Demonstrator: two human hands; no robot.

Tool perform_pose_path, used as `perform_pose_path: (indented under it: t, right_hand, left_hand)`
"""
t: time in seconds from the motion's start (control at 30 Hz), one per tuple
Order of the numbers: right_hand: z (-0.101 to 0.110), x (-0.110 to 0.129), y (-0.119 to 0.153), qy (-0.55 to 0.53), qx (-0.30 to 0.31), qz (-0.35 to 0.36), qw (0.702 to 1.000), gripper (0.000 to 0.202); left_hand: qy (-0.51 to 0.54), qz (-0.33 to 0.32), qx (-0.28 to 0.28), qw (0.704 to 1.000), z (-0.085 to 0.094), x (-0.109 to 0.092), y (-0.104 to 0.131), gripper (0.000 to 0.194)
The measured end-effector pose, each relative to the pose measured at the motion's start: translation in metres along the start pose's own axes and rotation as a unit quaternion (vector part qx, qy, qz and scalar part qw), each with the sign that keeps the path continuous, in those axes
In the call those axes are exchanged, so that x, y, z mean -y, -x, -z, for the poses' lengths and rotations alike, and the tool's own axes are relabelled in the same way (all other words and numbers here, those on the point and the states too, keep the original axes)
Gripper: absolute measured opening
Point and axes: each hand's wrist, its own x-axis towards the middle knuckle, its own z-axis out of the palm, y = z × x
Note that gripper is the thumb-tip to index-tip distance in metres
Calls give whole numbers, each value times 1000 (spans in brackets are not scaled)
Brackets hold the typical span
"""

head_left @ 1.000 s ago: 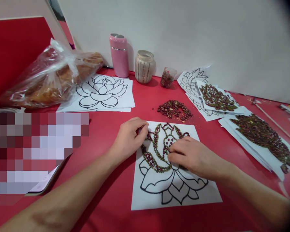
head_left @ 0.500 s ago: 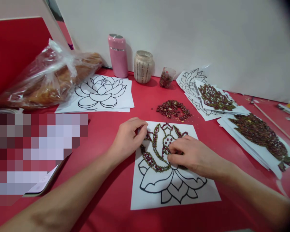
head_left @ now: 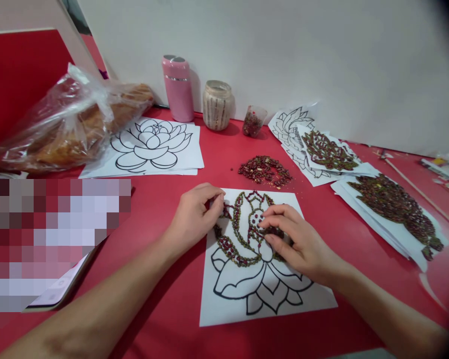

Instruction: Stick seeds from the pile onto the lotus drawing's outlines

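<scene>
A sheet with a lotus line drawing point(head_left: 232, 304) lies on the table under both hands. Red and green beans point(head_left: 236, 247) follow the lines of its upper petals, with a few red ones in the centre. At the sheet's upper left corner, my left hand point(head_left: 199, 212) has thumb and forefinger pressed together; whatever is between them is too small to make out. My right hand point(head_left: 301, 244) hovers over the right petals, thumb and fingers apart, with no held thing visible. It hides part of the bean outline. Just beyond the sheet is a loose pile of red beans point(head_left: 264, 169).
Behind stand a pink bottle point(head_left: 178, 89), a glass jar point(head_left: 217, 105) and a small cup of beans point(head_left: 253, 121). Bean-covered sheets point(head_left: 396, 214) lie at right. At left are another lotus drawing point(head_left: 189, 147), a plastic bag point(head_left: 78, 124) and a partly blurred-out device point(head_left: 65, 286).
My right hand's thumb and fingers have spread from a pinch over the drawing's centre. My left hand keeps its pinch at the sheet's corner. The whole view has shifted slightly.
</scene>
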Motion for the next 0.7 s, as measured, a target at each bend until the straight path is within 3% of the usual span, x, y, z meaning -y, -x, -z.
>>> perform_pose_path:
  t: [0.17,0.37,0.57,0.7]
  right_hand:
    - [-12,4,-2,46,0,-13,999,29]
    - [-11,6,-1,51,4,-17,999,32]
    - [9,-6,-16,59,-84,-20,995,27]
    - [17,-33,-49,80,-119,-64,988,20]
  left_hand:
    - [4,3,0,1000,0,0,0,19]
    - [13,-2,1,1000,1,1,1,19]
    - [19,2,3,1000,2,0,-1,18]
    - [-24,-42,-73,996,10,-16,1,15]
